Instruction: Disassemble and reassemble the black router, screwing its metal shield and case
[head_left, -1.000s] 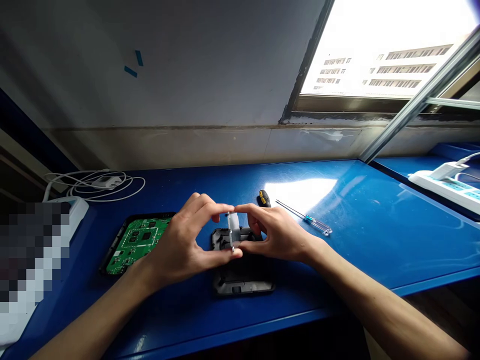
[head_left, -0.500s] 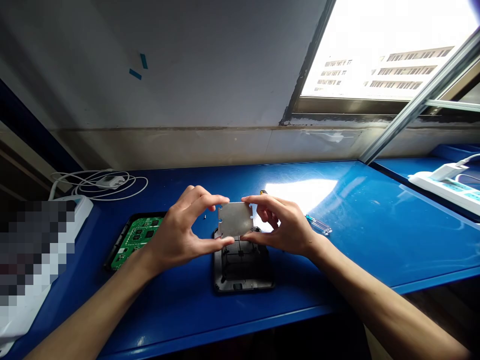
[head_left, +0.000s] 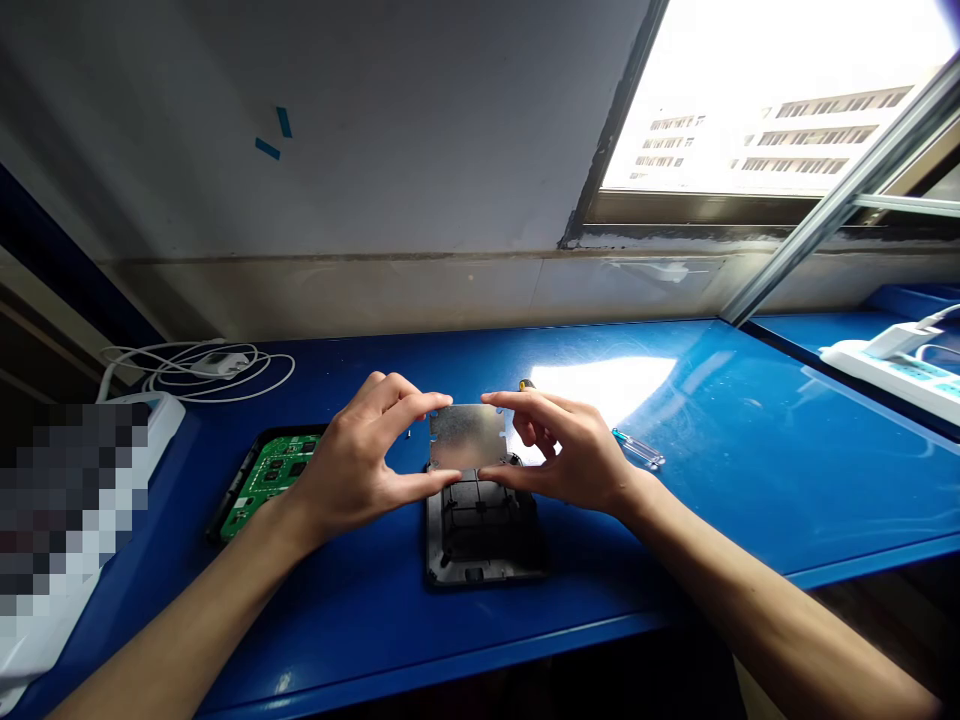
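A thin grey metal plate (head_left: 469, 436) with notched side edges is held up between both hands. My left hand (head_left: 367, 440) pinches its left part, index finger at the top edge and thumb at the bottom. On the other side my right hand (head_left: 570, 445) grips it the same way, the remaining fingers curled. Below the plate, a black plastic housing (head_left: 484, 545) with a ribbed inside lies open side up on the table; its far part is hidden by the plate and hands. Left of it, partly behind my left wrist, sits a green circuit board (head_left: 277, 470) in a black frame.
Screwdrivers (head_left: 637, 450) with clear blue handles lie right of my right hand; a yellow-black tool end (head_left: 526, 385) shows behind it. A tiny screw (head_left: 409, 434) rests near the plate. White cable (head_left: 277, 375) coils at back left, and a power strip (head_left: 900, 370) stands far right.
The metal plate has turned slightly in my fingers, so its face reflects differently and more of its left side shows. My left hand has shifted a little; both hands keep their grip.
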